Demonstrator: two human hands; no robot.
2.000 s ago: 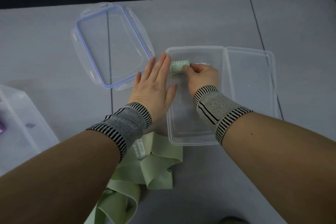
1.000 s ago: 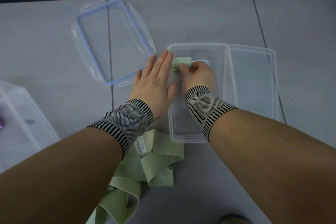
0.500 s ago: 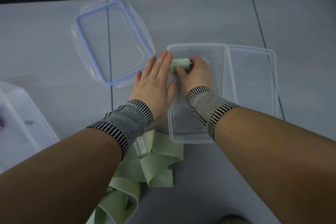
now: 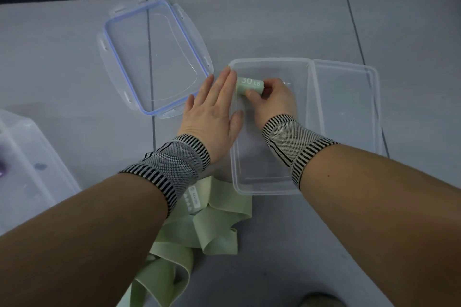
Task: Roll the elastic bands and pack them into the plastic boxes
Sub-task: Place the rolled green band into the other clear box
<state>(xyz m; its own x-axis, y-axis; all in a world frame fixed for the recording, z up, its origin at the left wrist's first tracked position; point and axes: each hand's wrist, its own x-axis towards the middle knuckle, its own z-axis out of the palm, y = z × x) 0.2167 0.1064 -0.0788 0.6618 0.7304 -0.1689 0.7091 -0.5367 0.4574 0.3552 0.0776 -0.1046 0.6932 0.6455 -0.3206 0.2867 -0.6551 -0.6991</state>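
A clear plastic box (image 4: 269, 188) stands open on the grey surface in front of me. Inside its far left corner lies a rolled pale green elastic band (image 4: 250, 84) printed "30 LB". My right hand (image 4: 273, 101) is inside the box and grips that roll with thumb and curled fingers. My left hand (image 4: 214, 112) presses flat against the outside of the box's left wall, fingers straight. Loose, unrolled green bands (image 4: 199, 227) lie in a heap under my left forearm.
A second clear box (image 4: 349, 107) sits against the right side of the first. A clear lid with a blue seal (image 4: 152, 55) lies upside down at the back left. A frosted container (image 4: 30, 169) is at the left edge. A black strip runs along the far edge.
My right hand has shifted its hold on the roll in the box's far left corner, turning it so the "30 LB" print faces up. My left hand has stayed in place.
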